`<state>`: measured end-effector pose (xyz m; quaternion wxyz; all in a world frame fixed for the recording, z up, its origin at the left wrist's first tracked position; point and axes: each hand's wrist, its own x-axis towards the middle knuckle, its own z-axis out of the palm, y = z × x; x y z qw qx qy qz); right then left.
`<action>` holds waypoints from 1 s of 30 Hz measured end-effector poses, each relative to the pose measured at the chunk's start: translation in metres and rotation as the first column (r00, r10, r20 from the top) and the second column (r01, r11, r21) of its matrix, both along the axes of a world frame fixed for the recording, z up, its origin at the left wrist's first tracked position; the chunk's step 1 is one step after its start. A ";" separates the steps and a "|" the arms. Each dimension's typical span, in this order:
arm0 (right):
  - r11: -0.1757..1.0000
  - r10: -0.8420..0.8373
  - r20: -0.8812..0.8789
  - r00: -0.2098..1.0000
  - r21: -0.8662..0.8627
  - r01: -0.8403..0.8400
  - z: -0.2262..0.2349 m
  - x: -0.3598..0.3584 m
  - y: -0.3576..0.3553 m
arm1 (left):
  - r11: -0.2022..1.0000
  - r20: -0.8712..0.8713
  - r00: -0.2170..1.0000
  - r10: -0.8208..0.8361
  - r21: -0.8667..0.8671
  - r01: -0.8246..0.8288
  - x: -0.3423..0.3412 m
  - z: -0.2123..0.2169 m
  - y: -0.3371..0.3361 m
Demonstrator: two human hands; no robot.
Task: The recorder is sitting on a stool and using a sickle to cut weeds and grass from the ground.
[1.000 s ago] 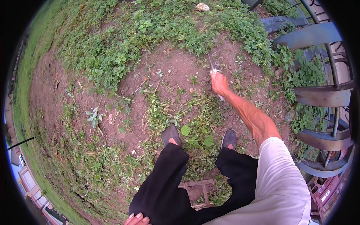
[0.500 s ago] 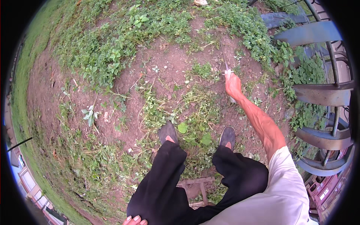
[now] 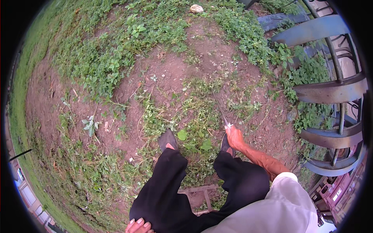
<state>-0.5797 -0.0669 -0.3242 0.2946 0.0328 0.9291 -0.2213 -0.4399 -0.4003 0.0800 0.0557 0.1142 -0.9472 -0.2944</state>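
Note:
My right hand is closed around the pale handle of a thin, long-shafted metal hand tool. The shaft slants forward to the ground among loose pulled weeds, just beyond my right shoe; its tip is hard to make out. At the lower edge, my left hand rests on my black trouser leg. Only its fingers show, lying over the cloth and holding nothing.
A wooden frame is low between my legs. Curved metal bands on bars stand along the right. Green weeds spread over the far ground, with a pale stone among them. Bare reddish soil lies ahead of my shoes.
My right hand has drawn the tool back toward my right shoe, with the arm now bent. Cut weeds have shifted nearer along with it. My left hand stays on the leg.

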 end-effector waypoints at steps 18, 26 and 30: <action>0.992 0.000 -0.302 0.953 -0.121 -0.038 -0.044 -0.229 -0.140 | 1.000 -0.013 1.000 0.011 -0.011 -0.011 -0.005 0.000 0.006; 0.995 0.087 -0.002 0.996 -0.051 -0.087 -0.003 -0.018 -0.023 | 1.000 0.049 0.998 0.027 0.013 -0.027 0.004 0.004 -0.008; 0.994 -0.027 -0.120 0.992 -0.112 0.013 -0.018 -0.054 -0.042 | 0.999 0.067 0.997 0.047 0.018 -0.049 0.007 0.003 -0.009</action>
